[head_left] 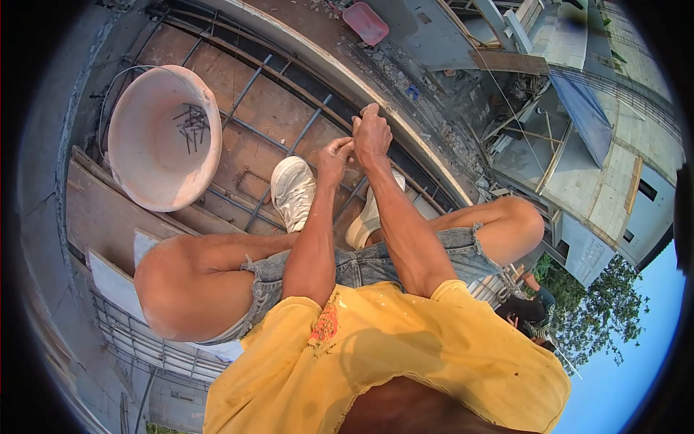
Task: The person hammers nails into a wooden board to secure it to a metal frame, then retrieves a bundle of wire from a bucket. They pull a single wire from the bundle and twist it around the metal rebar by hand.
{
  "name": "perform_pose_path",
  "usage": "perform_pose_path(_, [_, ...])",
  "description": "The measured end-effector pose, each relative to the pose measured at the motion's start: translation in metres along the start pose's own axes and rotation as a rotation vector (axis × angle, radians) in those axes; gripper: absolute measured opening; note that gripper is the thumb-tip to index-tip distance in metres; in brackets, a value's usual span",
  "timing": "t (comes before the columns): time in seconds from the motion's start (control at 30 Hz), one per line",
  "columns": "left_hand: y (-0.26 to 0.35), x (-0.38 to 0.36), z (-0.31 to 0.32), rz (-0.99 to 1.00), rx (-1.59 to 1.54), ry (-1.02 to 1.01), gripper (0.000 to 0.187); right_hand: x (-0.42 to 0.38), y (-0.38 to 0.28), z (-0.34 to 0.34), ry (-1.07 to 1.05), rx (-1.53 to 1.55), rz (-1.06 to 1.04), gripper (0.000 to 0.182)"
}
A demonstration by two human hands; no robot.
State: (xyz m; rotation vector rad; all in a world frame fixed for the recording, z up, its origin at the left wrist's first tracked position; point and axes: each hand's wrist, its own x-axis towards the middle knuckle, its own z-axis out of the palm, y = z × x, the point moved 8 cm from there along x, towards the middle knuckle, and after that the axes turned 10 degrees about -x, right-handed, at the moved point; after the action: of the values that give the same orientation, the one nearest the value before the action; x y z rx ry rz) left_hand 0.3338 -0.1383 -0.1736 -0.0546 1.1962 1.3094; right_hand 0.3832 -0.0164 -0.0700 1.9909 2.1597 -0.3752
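Close together above the steel rebar (pixel 311 123), my two hands meet at the long bars beside the formwork edge. My left hand (pixel 335 159) is closed, thumb and fingers pinched near the other hand; what lies between them is too small to name. Just right of it, my right hand (pixel 371 136) is curled into a fist, and anything inside it is hidden. A pale bucket (pixel 130 145) stands to the left, with several short dark metal pieces (pixel 192 124) in it.
My shoes (pixel 292 194) rest among the bars over brown boards (pixel 253 101). A long raised edge (pixel 325 66) runs diagonally past my hands. Beyond it are rubble and a red container (pixel 365 23). Another person (pixel 531 307) is at the lower right, far off.
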Motion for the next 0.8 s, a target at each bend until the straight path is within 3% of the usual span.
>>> perform_pose_path(0.13, [0.0, 0.002, 0.001, 0.012, 0.044, -0.007, 0.028, -0.013, -0.002, 0.01, -0.003, 0.01, -0.132, 0.02])
perform_pose_path(0.3, [0.007, 0.002, 0.003, 0.052, -0.019, 0.025, 0.028, -0.023, -0.003, 0.006, 0.109, 0.118, -0.115, 0.028])
perform_pose_path(0.53, [0.013, -0.006, 0.0, -0.032, 0.067, 0.106, 0.028, -0.028, -0.017, 0.016, -0.053, 0.021, -0.139, 0.041])
perform_pose_path(0.8, [0.001, 0.004, -0.01, 0.053, 0.052, 0.119, 0.029, -0.007, -0.018, 0.026, -0.208, -0.119, -0.297, 0.06])
